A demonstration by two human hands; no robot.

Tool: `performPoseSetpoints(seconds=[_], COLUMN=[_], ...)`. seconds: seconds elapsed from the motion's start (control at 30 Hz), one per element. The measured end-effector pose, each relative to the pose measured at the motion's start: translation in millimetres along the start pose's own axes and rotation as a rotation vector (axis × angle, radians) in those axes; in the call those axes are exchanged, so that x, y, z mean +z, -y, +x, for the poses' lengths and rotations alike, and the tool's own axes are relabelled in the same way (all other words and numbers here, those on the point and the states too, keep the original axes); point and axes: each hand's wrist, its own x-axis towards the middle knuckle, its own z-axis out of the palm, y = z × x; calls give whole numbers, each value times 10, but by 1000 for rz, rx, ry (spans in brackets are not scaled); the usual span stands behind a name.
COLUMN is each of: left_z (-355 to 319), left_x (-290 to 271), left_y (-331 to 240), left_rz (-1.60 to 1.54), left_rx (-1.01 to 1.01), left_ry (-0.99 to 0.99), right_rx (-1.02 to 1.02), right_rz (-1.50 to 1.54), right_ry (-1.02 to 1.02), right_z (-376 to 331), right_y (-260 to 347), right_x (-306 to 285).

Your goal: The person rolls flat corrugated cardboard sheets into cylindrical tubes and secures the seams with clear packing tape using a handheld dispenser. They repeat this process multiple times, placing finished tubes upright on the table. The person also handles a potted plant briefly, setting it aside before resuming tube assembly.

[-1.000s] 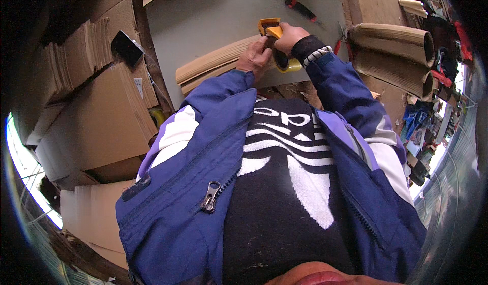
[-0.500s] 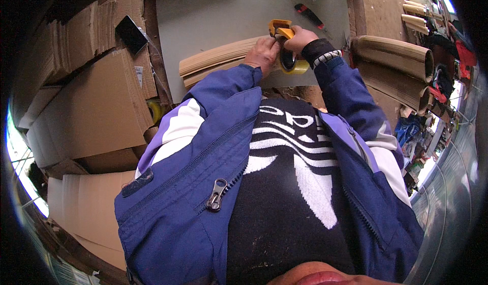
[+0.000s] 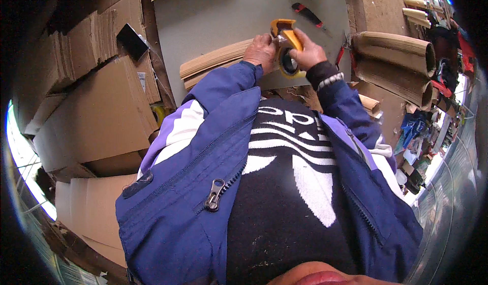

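A bundle of brown strips (image 3: 216, 60) is shown lying on a grey table (image 3: 203, 23), in front of the body and chiefly to the left of both hands. Its long axis is directed roughly from left to right, with the left end tilted slightly toward the body. The left hand (image 3: 261, 51) is nearer to the bundle and is laid over its right-hand part with the fingers bent; whether the bundle is gripped or only pressed cannot be told, since the fingertips are turned away from view. The right hand (image 3: 309, 53) is closed around a yellow tape dispenser (image 3: 292, 39), which is held between the two hands, just to the right of the left hand. The hands are thus set close together but apart. A tape roll (image 3: 299, 74) is carried in the dispenser, on the side toward the body. The extreme right end of the bundle is hidden by the left hand and the dispenser, so contact between dispenser and bundle cannot be confirmed. Beyond the right hand, a tool with a red and black handle (image 3: 307, 14) is seen on the table. Folded cardboard (image 3: 391, 46) is placed farther to the right, and a dark flat device (image 3: 132, 41) is rested on cardboard sheets (image 3: 96, 117) at the left.
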Motion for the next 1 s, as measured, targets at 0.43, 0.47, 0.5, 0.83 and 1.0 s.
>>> performPoseSetpoints(seconds=[0.43,0.47,0.5,0.83,1.0], left_z=[68,80,86,238,376], left_x=[-170,-179,-191,-295,-105], left_y=[-73,-93,-111,-37,112], left_rz=[59,75,78,-46,-59], left_rx=[-25,-40,-51,-149,-263], left_ry=[98,115,131,253,235], right_rx=[60,101,50,24,40], right_rz=[-67,-57,-56,-83,-50], right_ry=[64,113,50,-77,-75], right_z=[-1591,-1597,-1567,-1087,-1135], right_y=[-858,-883,-896,-958,-989], right_x=[401,447,503,865,911])
